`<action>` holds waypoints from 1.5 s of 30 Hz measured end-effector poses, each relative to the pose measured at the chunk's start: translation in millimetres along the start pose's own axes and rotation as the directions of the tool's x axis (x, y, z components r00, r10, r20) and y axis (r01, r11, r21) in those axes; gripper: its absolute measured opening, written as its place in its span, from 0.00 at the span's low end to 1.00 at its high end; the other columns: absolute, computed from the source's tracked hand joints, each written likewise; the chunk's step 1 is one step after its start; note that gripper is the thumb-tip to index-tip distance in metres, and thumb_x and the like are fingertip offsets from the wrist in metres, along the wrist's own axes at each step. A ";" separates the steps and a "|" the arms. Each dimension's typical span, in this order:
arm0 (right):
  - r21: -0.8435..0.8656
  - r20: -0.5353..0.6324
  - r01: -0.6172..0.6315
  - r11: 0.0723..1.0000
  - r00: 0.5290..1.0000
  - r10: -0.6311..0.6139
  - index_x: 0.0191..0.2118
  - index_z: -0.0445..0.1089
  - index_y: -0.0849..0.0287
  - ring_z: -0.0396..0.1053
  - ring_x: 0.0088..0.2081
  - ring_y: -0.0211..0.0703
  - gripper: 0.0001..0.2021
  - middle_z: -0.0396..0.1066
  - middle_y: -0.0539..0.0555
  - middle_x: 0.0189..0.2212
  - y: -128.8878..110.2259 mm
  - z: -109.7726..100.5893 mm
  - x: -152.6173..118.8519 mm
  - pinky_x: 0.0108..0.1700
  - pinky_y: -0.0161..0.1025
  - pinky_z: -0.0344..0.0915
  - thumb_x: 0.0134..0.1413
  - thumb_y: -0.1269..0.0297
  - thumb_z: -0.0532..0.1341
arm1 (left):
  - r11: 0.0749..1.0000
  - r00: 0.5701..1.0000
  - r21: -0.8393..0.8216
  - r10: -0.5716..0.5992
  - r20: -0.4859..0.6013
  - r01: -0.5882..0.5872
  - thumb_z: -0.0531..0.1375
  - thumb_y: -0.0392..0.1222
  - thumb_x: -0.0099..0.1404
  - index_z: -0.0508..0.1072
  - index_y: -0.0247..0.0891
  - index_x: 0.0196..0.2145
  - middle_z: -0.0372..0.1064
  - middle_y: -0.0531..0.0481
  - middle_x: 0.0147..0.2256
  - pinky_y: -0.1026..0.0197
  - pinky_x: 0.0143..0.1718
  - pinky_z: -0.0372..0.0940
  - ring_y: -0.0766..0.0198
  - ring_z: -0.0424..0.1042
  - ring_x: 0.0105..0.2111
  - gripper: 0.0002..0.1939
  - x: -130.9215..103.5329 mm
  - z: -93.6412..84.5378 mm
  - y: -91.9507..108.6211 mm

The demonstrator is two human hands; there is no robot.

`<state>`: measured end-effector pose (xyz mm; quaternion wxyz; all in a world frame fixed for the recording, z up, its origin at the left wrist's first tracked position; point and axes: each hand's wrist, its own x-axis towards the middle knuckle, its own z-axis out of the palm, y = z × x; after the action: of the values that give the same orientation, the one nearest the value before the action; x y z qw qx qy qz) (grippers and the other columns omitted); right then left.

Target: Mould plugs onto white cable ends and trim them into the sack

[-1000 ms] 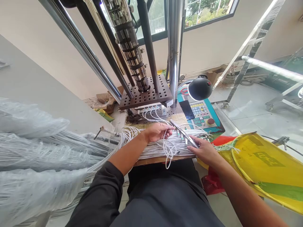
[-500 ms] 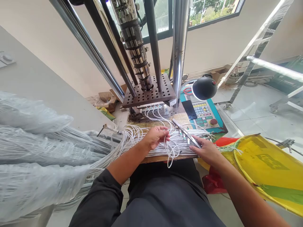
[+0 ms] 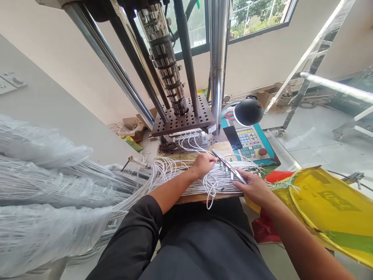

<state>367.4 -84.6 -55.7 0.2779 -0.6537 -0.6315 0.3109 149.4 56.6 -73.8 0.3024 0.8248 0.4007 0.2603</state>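
Note:
My right hand (image 3: 253,186) grips the lower end of a slim metal bar (image 3: 229,166), which lies slanted over a bed of white cables (image 3: 190,187). Several small green-and-white cable ends (image 3: 227,170) sit along the bar's near side. At the bar's upper end, my left hand (image 3: 204,165) is closed in a pinch on a white cable, its fingertips close to the bar. What lies between those fingertips is mostly hidden. Below the left hand a loose white cable loop (image 3: 210,186) hangs over the front edge.
A press with a perforated plate (image 3: 186,116) stands ahead, cables running into the mold (image 3: 190,139) beneath it. To the right are a control panel (image 3: 252,142), a black lamp (image 3: 248,111) and a yellow bag (image 3: 329,202). Plastic-wrapped cable bundles (image 3: 43,229) fill the left.
My left hand has moved right, from above the cable loop to the bar's upper end, and its fingers are now closer together. My right hand still grips the bar in nearly the same place.

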 end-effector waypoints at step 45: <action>-0.150 -0.067 -0.047 0.988 0.997 0.038 0.64 0.70 0.59 0.75 0.55 0.61 0.30 0.77 0.60 0.54 8.4 1.6 -1.9 0.56 0.51 0.70 0.57 0.54 0.61 | 0.981 0.976 0.108 -0.175 0.131 0.162 0.69 0.33 0.57 0.83 0.36 0.33 0.80 0.45 0.34 0.56 0.44 0.69 0.55 0.77 0.37 0.05 26.7 5.1 23.3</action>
<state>371.7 -87.0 -62.9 0.2405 -0.6959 -0.6301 0.2469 179.1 65.4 -55.8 0.3107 0.8177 0.4590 0.1554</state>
